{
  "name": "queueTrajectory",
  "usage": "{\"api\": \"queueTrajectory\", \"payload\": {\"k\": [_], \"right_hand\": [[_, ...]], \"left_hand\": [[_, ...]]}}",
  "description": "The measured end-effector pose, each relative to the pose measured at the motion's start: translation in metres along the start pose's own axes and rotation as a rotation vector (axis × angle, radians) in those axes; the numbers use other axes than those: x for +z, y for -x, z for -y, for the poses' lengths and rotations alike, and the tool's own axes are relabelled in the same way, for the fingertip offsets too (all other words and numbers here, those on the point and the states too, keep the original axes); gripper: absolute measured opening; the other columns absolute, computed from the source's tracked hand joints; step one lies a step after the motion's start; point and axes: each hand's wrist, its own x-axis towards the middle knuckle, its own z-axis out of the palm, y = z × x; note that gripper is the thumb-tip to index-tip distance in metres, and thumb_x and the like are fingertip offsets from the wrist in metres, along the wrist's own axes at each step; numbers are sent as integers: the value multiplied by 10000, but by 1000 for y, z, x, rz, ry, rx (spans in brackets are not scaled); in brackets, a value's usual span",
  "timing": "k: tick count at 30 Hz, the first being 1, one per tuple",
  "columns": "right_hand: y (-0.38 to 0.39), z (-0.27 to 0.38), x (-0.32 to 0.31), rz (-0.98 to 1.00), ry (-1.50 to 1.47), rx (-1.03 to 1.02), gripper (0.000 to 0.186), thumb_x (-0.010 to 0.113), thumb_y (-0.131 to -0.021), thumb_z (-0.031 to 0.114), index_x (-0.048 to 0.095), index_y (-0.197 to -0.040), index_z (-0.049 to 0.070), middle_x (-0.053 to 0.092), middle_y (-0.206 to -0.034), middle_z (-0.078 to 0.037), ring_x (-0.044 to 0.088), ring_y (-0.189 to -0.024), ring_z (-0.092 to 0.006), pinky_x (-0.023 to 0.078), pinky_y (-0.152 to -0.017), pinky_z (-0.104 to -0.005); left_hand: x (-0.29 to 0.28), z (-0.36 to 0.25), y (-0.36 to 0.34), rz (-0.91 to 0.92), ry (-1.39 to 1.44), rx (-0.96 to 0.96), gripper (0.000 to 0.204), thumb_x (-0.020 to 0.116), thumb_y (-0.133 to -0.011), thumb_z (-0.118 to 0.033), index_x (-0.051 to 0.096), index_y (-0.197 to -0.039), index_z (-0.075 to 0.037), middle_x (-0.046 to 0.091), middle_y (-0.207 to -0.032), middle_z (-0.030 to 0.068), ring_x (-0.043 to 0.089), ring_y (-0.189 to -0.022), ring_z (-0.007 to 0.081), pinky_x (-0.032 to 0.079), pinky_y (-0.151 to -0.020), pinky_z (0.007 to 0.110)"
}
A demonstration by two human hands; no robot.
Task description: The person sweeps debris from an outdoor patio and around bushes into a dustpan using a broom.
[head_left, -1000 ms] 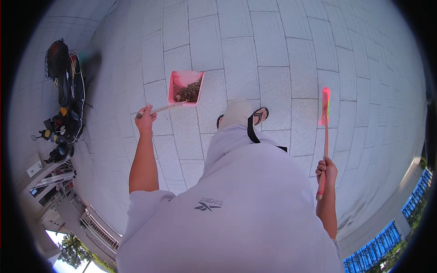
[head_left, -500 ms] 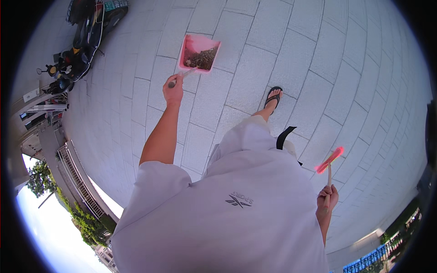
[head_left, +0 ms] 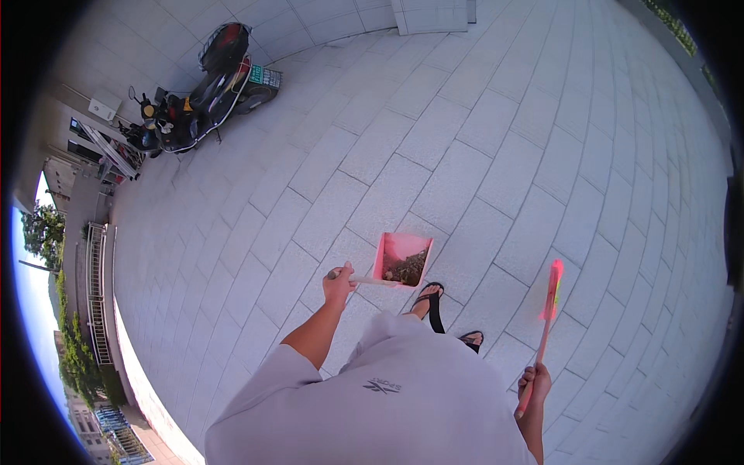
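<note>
My left hand point(head_left: 339, 284) is closed round the light handle of a pink dustpan point(head_left: 404, 242). Dark dry debris point(head_left: 409, 268), like soil and leaf bits, lies heaped in the pan, toward its handle side. Whether the pan touches the ground I cannot tell. Off to the right, my right hand point(head_left: 535, 385) grips a long-handled broom point(head_left: 545, 333). Its narrow head, with bright pink and some yellow-green bristles, points away from me, apart from the dustpan.
Grey paving slabs point(head_left: 372, 170) cover the ground. A black scooter point(head_left: 205, 101) stands at the far left, near a tiled wall point(head_left: 325, 23). My sandalled feet point(head_left: 428, 298) are just below the dustpan. Along the left edge runs a white railing point(head_left: 97, 294), with greenery beyond it.
The view has swung, bringing more of the scooter and the wall into sight. The dustpan now appears closer to my body, and the broom head has turned to point away from me.
</note>
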Motion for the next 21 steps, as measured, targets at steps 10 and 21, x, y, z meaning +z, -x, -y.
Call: {"api": "queueTrajectory", "payload": {"k": [10,21], "right_hand": [[-53,101,8,168,227,-10,134,523,-1124,230,531,-1081,103,586,-775,-11,486,-516,-79,394,-451,-273],[-60,102,107,136,1132,-333,161,566,-1105,179,548,-1047,29,516,-767,18,460,-572,-73,376,-497,-239]], "left_hand": [[43,45,68,-77,-219,23,445,787,-1008,-469,803,-971,-25,799,-894,95,741,-691,189,586,-637,334],[25,79,25,-266,-307,36,438,787,-964,-489,829,-1088,-72,802,-1211,164,751,-1168,357,578,-999,419]]}}
